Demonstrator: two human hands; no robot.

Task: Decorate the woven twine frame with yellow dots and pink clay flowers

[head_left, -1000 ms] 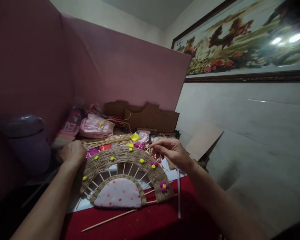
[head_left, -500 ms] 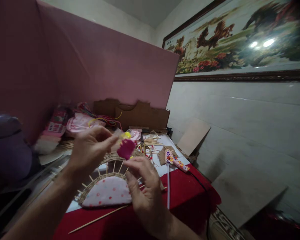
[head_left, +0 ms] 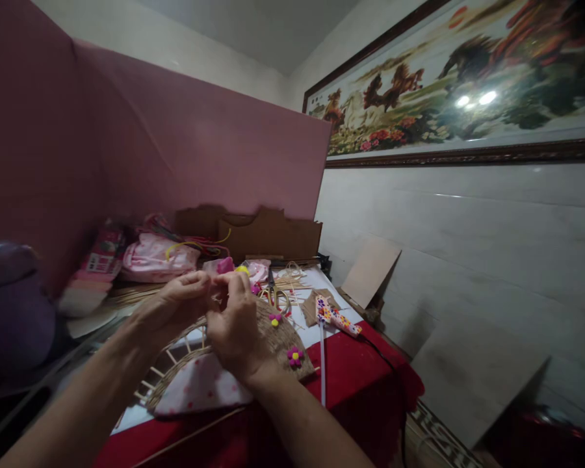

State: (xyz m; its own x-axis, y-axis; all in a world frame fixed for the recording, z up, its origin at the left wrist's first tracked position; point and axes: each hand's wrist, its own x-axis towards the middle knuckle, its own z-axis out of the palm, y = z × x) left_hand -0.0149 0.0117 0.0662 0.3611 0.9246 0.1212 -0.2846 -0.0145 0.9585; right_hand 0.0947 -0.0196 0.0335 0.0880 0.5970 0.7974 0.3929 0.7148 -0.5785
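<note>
My left hand (head_left: 178,302) and my right hand (head_left: 238,328) meet above a half-round woven piece (head_left: 283,331), fingertips pinched close together. Whatever lies between the fingers is hidden. The piece has a spotted white cloth panel (head_left: 199,387), thin wooden spokes and a broad brown twine band. Magenta felt-like flowers with yellow centres sit on that band, one flower (head_left: 295,356) near its right end and another flower (head_left: 275,319) higher up. Just beyond my fingertips show a magenta lump (head_left: 225,265) and a yellow one (head_left: 242,270).
Gold-handled scissors (head_left: 274,296) lie behind the woven piece. To the right, a flower-patterned glue gun (head_left: 338,317) with a pale glue stick rests by a cardboard scrap, its cord trailing off the red cloth (head_left: 370,377). A pink cloth bundle (head_left: 160,255) and cardboard (head_left: 268,234) stand at the back.
My hands have come together, the right moving up and left. The magenta piece that showed between them is no longer visible there. The flowers on the band are now uncovered.
</note>
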